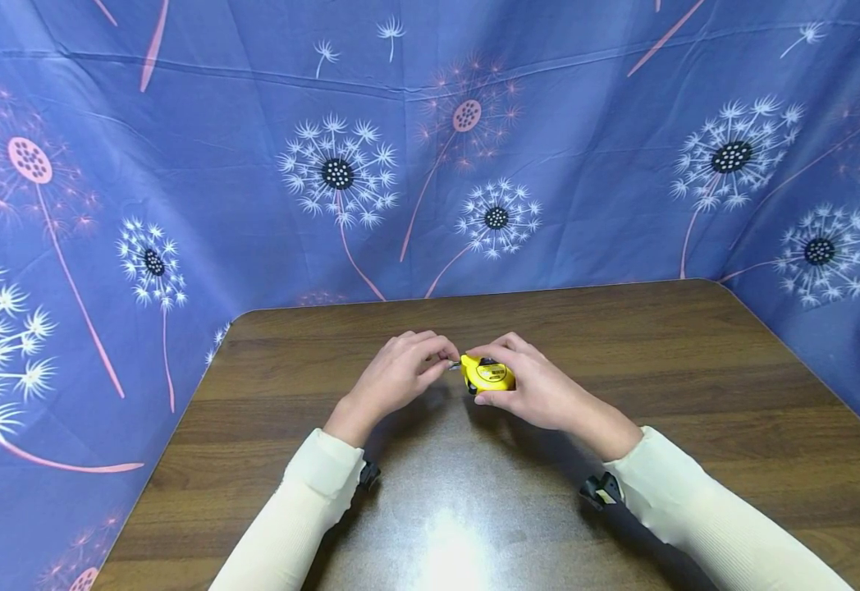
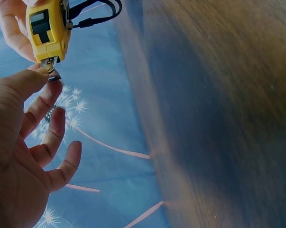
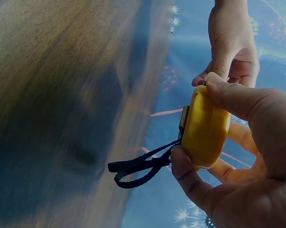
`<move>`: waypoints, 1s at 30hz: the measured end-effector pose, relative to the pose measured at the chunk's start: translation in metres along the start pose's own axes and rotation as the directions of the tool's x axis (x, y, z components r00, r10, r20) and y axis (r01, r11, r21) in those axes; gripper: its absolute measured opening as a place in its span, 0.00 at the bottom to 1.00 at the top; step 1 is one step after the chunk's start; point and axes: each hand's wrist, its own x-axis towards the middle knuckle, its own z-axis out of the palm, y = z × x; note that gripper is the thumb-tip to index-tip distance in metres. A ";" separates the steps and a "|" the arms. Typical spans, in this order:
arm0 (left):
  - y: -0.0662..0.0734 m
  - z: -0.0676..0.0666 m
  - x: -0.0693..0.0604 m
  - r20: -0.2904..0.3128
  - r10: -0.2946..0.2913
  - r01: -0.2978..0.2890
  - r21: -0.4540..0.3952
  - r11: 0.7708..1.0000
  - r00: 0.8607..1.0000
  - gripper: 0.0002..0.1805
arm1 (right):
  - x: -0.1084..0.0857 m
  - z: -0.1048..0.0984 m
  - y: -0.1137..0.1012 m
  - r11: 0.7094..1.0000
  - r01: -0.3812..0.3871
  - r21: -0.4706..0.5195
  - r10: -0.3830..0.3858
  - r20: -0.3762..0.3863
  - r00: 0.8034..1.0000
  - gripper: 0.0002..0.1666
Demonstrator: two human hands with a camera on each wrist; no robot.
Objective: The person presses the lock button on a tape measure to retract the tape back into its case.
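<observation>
A yellow tape measure [image 1: 491,376] with black parts is held above the table by my right hand [image 1: 537,384]. In the right wrist view the thumb and fingers grip the yellow case [image 3: 207,128] from its sides, and a black wrist strap [image 3: 140,168] hangs off it. My left hand [image 1: 403,371] is at the case's mouth. Seen from the left wrist, its thumb and index finger pinch the metal end [image 2: 51,71] of the tape blade, with only a short length out. The other left fingers are loosely bent and touch nothing.
The brown wood-grain table [image 1: 290,394] has rounded far corners and a bright glare near its front. A blue cloth [image 1: 415,156] printed with dandelions hangs behind it and at both sides. Small black devices [image 1: 601,491] are worn at the wrists.
</observation>
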 end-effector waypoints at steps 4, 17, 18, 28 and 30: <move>0.000 0.001 0.000 0.001 -0.001 0.001 -0.016 1.000 1.000 0.05 | 0.000 0.000 0.001 1.000 0.002 0.003 -0.002 0.003 1.000 0.36; -0.003 0.001 -0.002 0.011 -0.027 0.027 -0.030 0.999 1.000 0.06 | -0.004 0.001 0.006 1.000 -0.009 0.014 0.009 0.004 1.000 0.36; -0.003 0.001 -0.002 0.012 -0.027 0.027 -0.030 0.999 1.000 0.06 | -0.004 0.001 0.006 1.000 -0.011 0.013 0.011 0.004 1.000 0.36; -0.004 -0.002 -0.005 0.018 -0.039 0.040 -0.014 0.999 0.999 0.05 | -0.006 -0.001 0.009 1.000 -0.022 -0.006 0.022 0.008 1.000 0.36; -0.005 -0.003 -0.006 0.020 -0.046 0.046 -0.010 0.999 0.999 0.05 | -0.007 -0.001 0.010 1.000 -0.023 -0.008 0.023 0.006 1.000 0.36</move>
